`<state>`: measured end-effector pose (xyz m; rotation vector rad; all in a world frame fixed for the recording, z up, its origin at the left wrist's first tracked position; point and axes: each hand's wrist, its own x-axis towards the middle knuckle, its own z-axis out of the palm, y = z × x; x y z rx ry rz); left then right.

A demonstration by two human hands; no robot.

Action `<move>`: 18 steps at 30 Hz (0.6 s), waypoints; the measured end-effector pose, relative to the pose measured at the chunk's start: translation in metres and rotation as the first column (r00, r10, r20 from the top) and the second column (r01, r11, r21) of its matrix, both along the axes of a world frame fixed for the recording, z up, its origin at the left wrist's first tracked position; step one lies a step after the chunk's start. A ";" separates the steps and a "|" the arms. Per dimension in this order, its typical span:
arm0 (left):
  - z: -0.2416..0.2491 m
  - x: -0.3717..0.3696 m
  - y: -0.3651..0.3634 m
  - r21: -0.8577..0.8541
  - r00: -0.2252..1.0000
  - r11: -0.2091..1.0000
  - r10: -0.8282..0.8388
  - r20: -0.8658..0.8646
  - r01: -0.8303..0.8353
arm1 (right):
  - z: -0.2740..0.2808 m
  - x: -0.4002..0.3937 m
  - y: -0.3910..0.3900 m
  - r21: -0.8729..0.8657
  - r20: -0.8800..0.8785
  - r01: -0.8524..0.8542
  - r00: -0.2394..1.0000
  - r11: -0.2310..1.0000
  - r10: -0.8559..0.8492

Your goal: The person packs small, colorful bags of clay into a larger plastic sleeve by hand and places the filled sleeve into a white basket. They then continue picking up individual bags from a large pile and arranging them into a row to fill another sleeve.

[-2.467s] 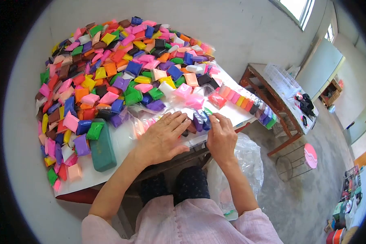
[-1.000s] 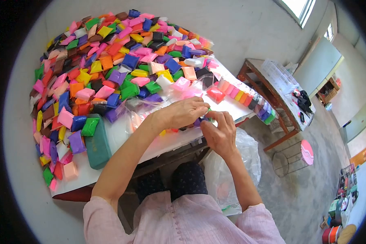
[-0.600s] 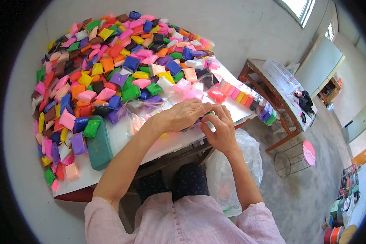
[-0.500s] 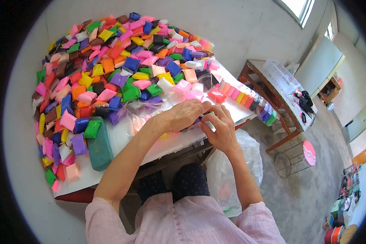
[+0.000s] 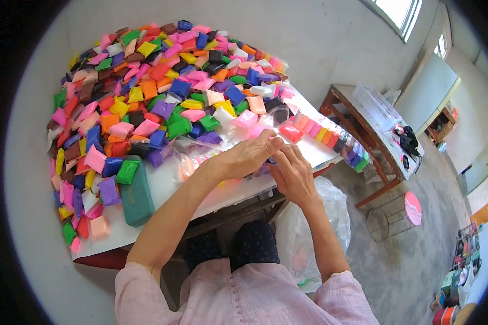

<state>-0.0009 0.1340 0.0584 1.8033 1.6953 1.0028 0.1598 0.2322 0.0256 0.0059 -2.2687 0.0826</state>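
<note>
My left hand [image 5: 249, 154] and my right hand [image 5: 291, 173] meet fingertip to fingertip over the front edge of the table. Both are closed in a pinch on a clear plastic bag [image 5: 176, 154], whose film spreads out left of and behind my left hand. Pale and coloured packets show through it, partly hidden under my left wrist. Just beyond my fingers lies a red packet [image 5: 290, 132] in clear film. To the right, a long clear bag [image 5: 331, 136] holds a row of small packets in many colours.
A large heap of coloured packets [image 5: 179, 86] covers the table's back and left. A green box [image 5: 137, 197] stands at the front left. A translucent plastic bag [image 5: 314, 227] hangs below the edge on my right. Farther right are a wooden table [image 5: 382, 143] and a pink-topped stool [image 5: 412, 208].
My fingertips have drawn slightly closer together, the right fingers moving in toward the left. The camera view has shifted a little. The packets lie as before.
</note>
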 end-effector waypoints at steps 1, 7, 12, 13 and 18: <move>-0.001 0.005 -0.001 0.058 0.999 0.997 0.046 0.024 -0.047 | 0.000 0.000 0.000 0.031 0.014 0.013 1.000 0.999 -0.013; -0.001 0.001 0.001 0.003 0.991 0.994 0.110 0.072 -0.110 | 0.007 0.001 0.003 0.119 0.106 0.024 0.994 0.993 -0.037; 0.015 0.003 -0.007 -0.077 0.975 0.995 0.083 0.205 -0.068 | 0.017 0.000 0.000 0.095 0.194 0.020 0.980 0.995 -0.038; 0.017 0.004 -0.009 -0.041 0.982 0.997 0.074 0.175 -0.068 | 0.017 -0.001 0.000 0.106 0.196 0.017 0.980 0.994 -0.037; 0.011 -0.008 -0.019 0.031 0.983 0.999 -0.006 -0.186 0.012 | 0.009 -0.001 0.012 0.096 0.194 -0.040 0.981 0.995 0.021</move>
